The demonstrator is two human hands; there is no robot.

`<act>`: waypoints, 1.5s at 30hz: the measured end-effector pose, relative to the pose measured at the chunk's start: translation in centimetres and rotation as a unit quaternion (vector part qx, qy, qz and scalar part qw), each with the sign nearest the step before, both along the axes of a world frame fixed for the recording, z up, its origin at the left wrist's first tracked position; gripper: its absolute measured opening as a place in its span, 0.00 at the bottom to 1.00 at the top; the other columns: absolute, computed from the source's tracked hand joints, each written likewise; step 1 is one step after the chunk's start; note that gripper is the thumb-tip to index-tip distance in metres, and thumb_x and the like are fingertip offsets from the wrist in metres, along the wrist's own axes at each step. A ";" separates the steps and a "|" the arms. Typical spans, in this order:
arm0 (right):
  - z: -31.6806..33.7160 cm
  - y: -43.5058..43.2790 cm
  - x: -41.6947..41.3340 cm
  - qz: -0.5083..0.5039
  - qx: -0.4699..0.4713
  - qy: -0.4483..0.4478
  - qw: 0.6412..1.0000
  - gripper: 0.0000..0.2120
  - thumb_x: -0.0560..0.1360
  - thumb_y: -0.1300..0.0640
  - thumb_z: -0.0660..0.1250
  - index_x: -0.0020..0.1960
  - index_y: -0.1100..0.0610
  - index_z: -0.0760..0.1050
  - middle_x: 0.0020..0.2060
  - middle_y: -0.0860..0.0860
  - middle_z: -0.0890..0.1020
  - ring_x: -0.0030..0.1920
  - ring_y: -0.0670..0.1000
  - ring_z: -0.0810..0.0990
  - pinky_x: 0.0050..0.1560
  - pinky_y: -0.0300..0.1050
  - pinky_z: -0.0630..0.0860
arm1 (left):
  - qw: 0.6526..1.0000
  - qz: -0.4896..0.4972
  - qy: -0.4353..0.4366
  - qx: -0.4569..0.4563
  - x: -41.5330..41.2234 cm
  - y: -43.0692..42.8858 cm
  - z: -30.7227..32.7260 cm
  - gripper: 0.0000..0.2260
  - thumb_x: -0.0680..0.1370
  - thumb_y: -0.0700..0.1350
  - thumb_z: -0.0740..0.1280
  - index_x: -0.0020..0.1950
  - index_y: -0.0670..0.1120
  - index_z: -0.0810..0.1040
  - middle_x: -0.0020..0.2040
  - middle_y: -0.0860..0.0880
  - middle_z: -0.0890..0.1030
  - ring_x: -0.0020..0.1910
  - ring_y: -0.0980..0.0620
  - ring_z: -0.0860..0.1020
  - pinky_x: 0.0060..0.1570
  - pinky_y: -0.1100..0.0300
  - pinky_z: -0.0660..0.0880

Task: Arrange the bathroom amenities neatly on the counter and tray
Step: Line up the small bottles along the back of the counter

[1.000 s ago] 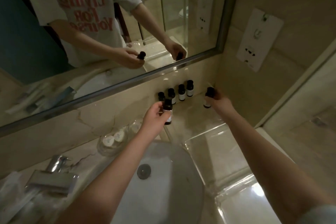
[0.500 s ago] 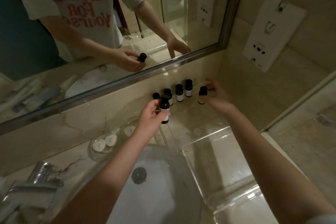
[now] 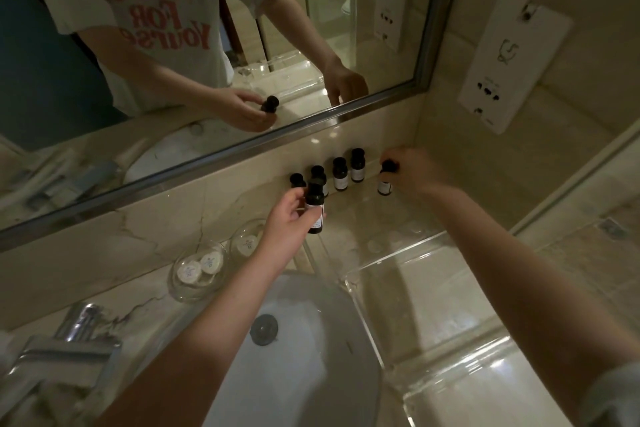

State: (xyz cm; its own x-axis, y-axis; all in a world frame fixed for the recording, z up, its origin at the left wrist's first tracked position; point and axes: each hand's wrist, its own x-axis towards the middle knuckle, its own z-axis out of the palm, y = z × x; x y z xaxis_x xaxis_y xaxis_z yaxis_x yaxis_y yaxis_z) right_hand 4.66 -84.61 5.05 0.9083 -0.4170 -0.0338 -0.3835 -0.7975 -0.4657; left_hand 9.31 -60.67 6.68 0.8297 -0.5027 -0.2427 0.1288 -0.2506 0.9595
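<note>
Several small dark bottles with white labels stand in a row (image 3: 340, 173) on the marble counter against the wall below the mirror. My left hand (image 3: 287, 225) holds another dark bottle (image 3: 315, 208) upright just in front of the row's left end. At the right end of the row my right hand (image 3: 412, 172) pinches the black cap of a bottle (image 3: 385, 180) that stands on the counter. A clear acrylic tray (image 3: 446, 305) sits on the counter to the right of the sink.
A white sink (image 3: 298, 357) lies below my arms, with a chrome tap (image 3: 69, 350) to the left. Two glass dishes (image 3: 199, 270) hold round white soaps. A wall socket panel (image 3: 512, 59) hangs at the right. The mirror (image 3: 207, 45) reflects a person.
My right hand set its bottle down at the row's right end, briefly opened, and now pinches its cap again. My left hand keeps holding its bottle in front of the row.
</note>
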 end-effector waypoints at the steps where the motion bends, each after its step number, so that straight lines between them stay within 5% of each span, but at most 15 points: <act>1: -0.1 -0.1 -0.1 0.004 -0.007 0.004 1.000 0.10 0.73 0.53 0.68 0.52 0.57 0.76 0.46 0.53 0.79 0.45 0.53 0.76 0.42 0.42 0.68 | 1.000 -0.002 0.000 -0.001 0.0 0.0 0.0 0.11 0.76 0.36 0.64 0.54 0.50 0.72 0.59 0.44 0.77 0.57 0.45 0.78 0.60 0.51 0.74; 6: 0.6 -0.6 -0.7 -0.004 0.120 -0.035 0.992 0.26 0.73 0.55 0.70 0.69 0.50 0.67 0.55 0.48 0.73 0.51 0.48 0.73 0.49 0.40 0.68 | 1.000 0.002 -0.001 -0.004 0.0 0.1 -0.1 0.11 0.76 0.35 0.64 0.54 0.48 0.72 0.56 0.44 0.77 0.53 0.47 0.78 0.56 0.53 0.74; 10: 0.8 -1.0 -0.5 0.034 0.066 0.012 0.997 0.17 0.74 0.62 0.67 0.63 0.56 0.75 0.57 0.54 0.79 0.52 0.51 0.75 0.49 0.39 0.66 | 1.000 0.006 0.004 -0.006 0.0 0.1 -0.1 0.11 0.76 0.34 0.64 0.50 0.50 0.73 0.55 0.44 0.78 0.54 0.45 0.78 0.58 0.48 0.74; 17: 0.4 -1.1 -0.4 0.005 0.018 -0.001 1.000 0.08 0.72 0.53 0.69 0.49 0.55 0.78 0.44 0.54 0.81 0.42 0.51 0.77 0.40 0.43 0.70 | 1.000 0.002 0.000 -0.006 0.0 0.2 0.0 0.11 0.75 0.35 0.64 0.51 0.51 0.73 0.56 0.44 0.78 0.55 0.45 0.78 0.58 0.49 0.74; 23: -0.3 -1.0 -1.1 -0.012 0.091 -0.022 0.996 0.22 0.72 0.57 0.70 0.66 0.53 0.72 0.54 0.51 0.79 0.48 0.48 0.74 0.48 0.40 0.68 | 1.000 0.001 -0.003 -0.012 0.1 0.2 -0.1 0.13 0.76 0.35 0.64 0.48 0.55 0.73 0.56 0.44 0.79 0.52 0.48 0.79 0.56 0.52 0.74; 30: -0.4 -1.3 0.6 -0.002 0.087 -0.060 0.994 0.13 0.73 0.64 0.67 0.57 0.60 0.78 0.51 0.56 0.82 0.48 0.53 0.78 0.47 0.39 0.67 | 1.000 -0.004 0.002 -0.005 0.5 0.0 -1.0 0.13 0.75 0.36 0.65 0.47 0.57 0.73 0.54 0.49 0.79 0.51 0.50 0.79 0.57 0.51 0.75; 35: 0.1 -1.1 2.3 0.019 0.087 -0.064 0.994 0.13 0.71 0.63 0.67 0.51 0.48 0.79 0.42 0.47 0.79 0.46 0.53 0.80 0.46 0.44 0.74 | 1.000 -0.003 0.001 -0.015 0.7 -0.1 -0.9 0.13 0.75 0.35 0.64 0.47 0.55 0.73 0.50 0.49 0.80 0.48 0.51 0.80 0.55 0.53 0.75; 38: 0.1 -1.2 3.1 0.038 0.054 -0.050 0.997 0.10 0.71 0.61 0.66 0.45 0.46 0.75 0.41 0.50 0.81 0.45 0.55 0.80 0.46 0.51 0.78 | 1.000 -0.001 0.001 -0.021 0.9 -0.1 -0.7 0.12 0.76 0.34 0.64 0.48 0.52 0.73 0.53 0.46 0.79 0.50 0.48 0.79 0.56 0.52 0.75; 42: -0.1 -1.5 3.6 0.001 0.049 -0.059 0.997 0.14 0.72 0.63 0.67 0.58 0.56 0.74 0.51 0.55 0.81 0.49 0.56 0.79 0.49 0.48 0.76 | 1.000 -0.004 0.001 -0.015 1.0 -0.1 -0.8 0.11 0.76 0.35 0.64 0.54 0.48 0.73 0.56 0.46 0.79 0.48 0.53 0.80 0.55 0.56 0.76; 45: -0.3 -1.4 3.6 -0.005 0.060 -0.053 0.997 0.18 0.72 0.63 0.68 0.61 0.58 0.71 0.55 0.56 0.80 0.51 0.56 0.79 0.47 0.44 0.72 | 1.000 -0.004 0.008 -0.013 1.0 0.0 -0.8 0.12 0.75 0.37 0.65 0.54 0.51 0.73 0.61 0.44 0.77 0.56 0.47 0.79 0.59 0.50 0.76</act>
